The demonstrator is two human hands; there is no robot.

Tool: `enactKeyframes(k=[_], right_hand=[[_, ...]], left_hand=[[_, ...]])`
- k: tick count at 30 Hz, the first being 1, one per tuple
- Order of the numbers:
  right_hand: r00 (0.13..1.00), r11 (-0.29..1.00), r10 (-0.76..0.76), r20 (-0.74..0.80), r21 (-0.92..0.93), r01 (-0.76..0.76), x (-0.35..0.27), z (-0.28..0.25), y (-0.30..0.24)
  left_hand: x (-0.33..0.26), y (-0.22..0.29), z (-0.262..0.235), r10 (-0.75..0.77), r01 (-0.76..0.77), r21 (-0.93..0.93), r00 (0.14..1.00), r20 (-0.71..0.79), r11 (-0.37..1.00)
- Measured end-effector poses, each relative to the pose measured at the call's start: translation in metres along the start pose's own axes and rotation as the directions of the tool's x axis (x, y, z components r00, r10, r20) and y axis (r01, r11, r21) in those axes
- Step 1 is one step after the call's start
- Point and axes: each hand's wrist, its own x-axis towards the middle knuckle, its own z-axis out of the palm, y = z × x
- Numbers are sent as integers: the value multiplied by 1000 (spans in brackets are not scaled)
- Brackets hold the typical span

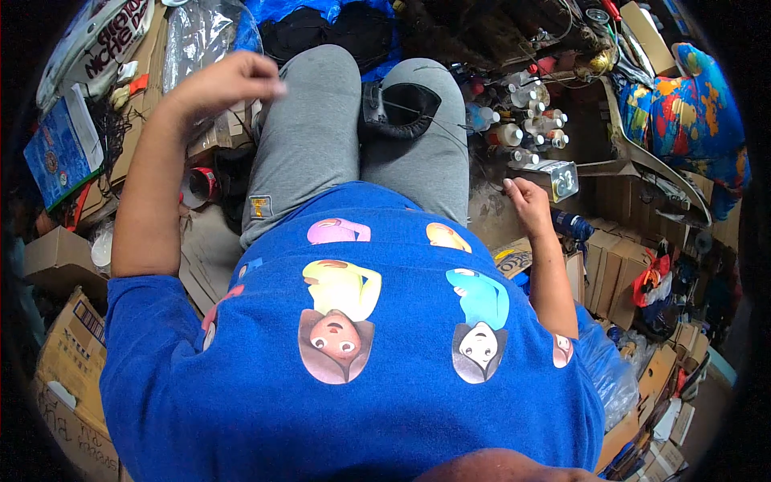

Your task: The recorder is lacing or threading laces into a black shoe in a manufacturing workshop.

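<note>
A black shoe, its dark opening facing up, rests on my right knee, over grey trousers. Thin dark threads trail from it toward the right. My left hand is raised beside my left thigh, well away from the shoe. Its fingers are bent together and their tips are blurred; anything between them is too fine to make out. Out to the right of my thigh, my right hand has thumb and finger pinched together, near a clear rectangular container. What the pinch holds does not show clearly. Neither hand touches the shoe.
Several small white-capped bottles stand at the right, beyond my right hand. A colourful patterned bundle lies farther right. Cardboard boxes crowd the left, near a red-rimmed roll. Clear plastic and blue sheeting lie ahead.
</note>
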Motion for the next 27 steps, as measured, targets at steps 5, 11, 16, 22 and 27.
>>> enactKeyframes(k=[5, 11, 16, 22, 27], right_hand=[[998, 992, -11, 56, -128, 18, -2, 5, -12], [962, 924, -274, 4, -276, 265, -24, 20, 32], [903, 249, 261, 340, 881, -403, -38, 19, 52], [949, 870, 105, -296, 490, 56, 29, -26, -21], [925, 929, -294, 240, 299, 218, 77, -12, -146]], left_hand=[[35, 65, 47, 63, -496, -810, 862, -503, 312], [105, -79, 5, 783, 55, -990, 617, -70, -132], [56, -41, -20, -12, -294, -770, 931, -364, 566], [61, -4, -2, 447, -418, 174, 751, -486, 892], [98, 47, 68, 531, -489, 225, 823, -202, 843]])
